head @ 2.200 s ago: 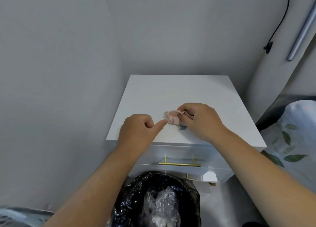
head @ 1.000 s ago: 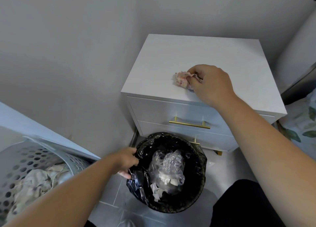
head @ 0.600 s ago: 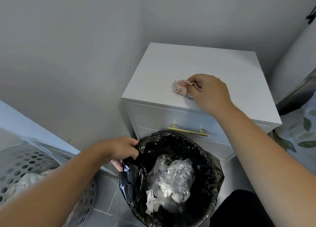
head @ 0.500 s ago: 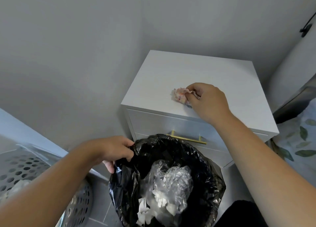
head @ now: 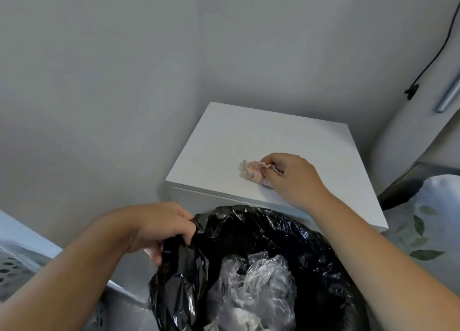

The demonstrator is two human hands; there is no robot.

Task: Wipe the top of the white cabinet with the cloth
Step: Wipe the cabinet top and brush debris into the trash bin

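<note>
The white cabinet [head: 251, 141] stands in a corner, its flat top facing me. A small crumpled pinkish cloth [head: 252, 171] lies on the top near the front edge, pinched by my right hand [head: 293, 178], which presses it to the surface. A small dark mark shows under the fingers. My left hand [head: 159, 227] grips the rim of a black bin bag [head: 249, 236] lining a bin held up just in front of the cabinet's front edge.
The bin holds crumpled clear plastic [head: 254, 281] and white scraps. A perforated laundry basket [head: 15, 268] sits at the lower left. Grey walls close in behind and to the left. Leaf-print bedding [head: 428, 231] lies at right, a black cable [head: 433, 49] above.
My left hand left the cabinet top, took the bin's rim and lifted the bin up to the cabinet's front edge. My right hand has kept the cloth in the same spot.
</note>
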